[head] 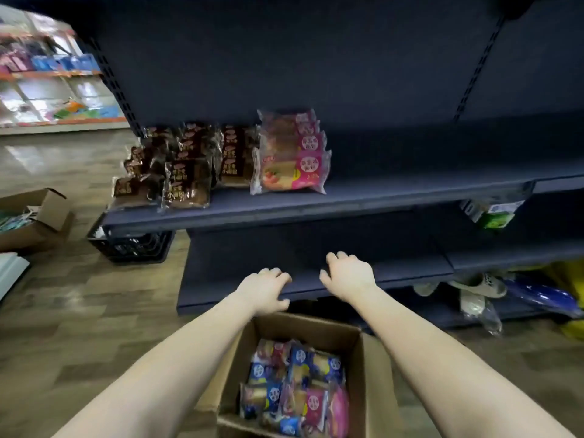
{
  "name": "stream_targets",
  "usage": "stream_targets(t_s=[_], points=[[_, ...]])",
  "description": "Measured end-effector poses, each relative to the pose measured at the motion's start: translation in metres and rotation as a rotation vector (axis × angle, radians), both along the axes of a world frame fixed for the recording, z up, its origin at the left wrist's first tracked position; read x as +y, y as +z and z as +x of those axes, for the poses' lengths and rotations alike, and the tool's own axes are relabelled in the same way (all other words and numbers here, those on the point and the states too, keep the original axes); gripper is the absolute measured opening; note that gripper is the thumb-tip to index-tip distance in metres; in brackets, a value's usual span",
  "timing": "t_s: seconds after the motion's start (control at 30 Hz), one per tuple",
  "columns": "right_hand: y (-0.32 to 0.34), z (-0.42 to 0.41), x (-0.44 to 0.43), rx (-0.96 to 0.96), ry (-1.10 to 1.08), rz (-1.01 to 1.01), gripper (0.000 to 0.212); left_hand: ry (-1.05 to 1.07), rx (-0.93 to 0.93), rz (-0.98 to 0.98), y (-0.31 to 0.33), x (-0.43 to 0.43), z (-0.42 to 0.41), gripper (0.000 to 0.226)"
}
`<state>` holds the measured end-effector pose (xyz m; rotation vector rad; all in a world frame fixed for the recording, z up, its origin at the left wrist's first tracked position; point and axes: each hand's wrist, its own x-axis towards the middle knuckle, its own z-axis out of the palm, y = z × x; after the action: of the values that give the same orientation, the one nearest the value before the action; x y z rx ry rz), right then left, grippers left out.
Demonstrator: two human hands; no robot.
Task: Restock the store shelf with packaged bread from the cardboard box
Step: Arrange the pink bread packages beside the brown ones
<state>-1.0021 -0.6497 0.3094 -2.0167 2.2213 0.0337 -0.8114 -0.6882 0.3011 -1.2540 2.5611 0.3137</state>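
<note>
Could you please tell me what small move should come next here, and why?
Probably lower the right hand into the cardboard box and grip a pink pack. Both it and the left hand hold nothing, the box holds bread packs, and the shelf has bare space right of the pink row standing there.

I see a floor (94,311) of wood-look planks in brown and grey, with a pale glare of light on it at the far left. Beyond that stands a rack (47,74) with orange shelf edges, its goods blurred. A dark blue shelving unit (316,58) fills the middle and right. A black plastic crate (132,248) sits on the floor at its left end, with a side carton (34,222) lying open further left.
</note>
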Motion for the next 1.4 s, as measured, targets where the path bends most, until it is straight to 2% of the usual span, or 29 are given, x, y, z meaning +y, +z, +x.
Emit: stream_targets(t_s=[0.2, 0.3, 0.47, 0.9, 1.03, 1.2, 1.4], points=[[-0.074, 0.022, 0.068, -0.079, -0.105, 0.380, 0.045, 0.062, -0.183, 0.305, -0.072, 0.080, 0.018, 0.061], [-0.097, 0.032, 0.088, -0.111, -0.107, 0.462, 0.047, 0.051, -0.247, 0.390, -0.092, 0.107, 0.024, 0.071], [-0.122, 0.050, 0.105, -0.212, -0.185, 0.542, 0.048, 0.071, -0.252, 0.492, -0.107, 0.126, 0.033, 0.066], [-0.192, 0.072, 0.119, -0.330, -0.205, 0.705, 0.050, 0.173, -0.322, 0.621, -0.166, 0.112, 0.057, 0.059], [-0.236, 0.068, 0.116, -0.338, -0.187, 0.742, 0.050, 0.167, -0.337, 0.654, -0.209, 0.103, 0.052, 0.054], [-0.316, 0.073, 0.110, -0.416, -0.281, 0.722, 0.051, 0.219, -0.253, 0.603, -0.285, 0.094, 0.044, 0.053], [-0.399, 0.095, 0.098, -0.432, -0.241, 0.696, 0.069, 0.258, -0.214, 0.495, -0.366, 0.068, 0.034, 0.060]])
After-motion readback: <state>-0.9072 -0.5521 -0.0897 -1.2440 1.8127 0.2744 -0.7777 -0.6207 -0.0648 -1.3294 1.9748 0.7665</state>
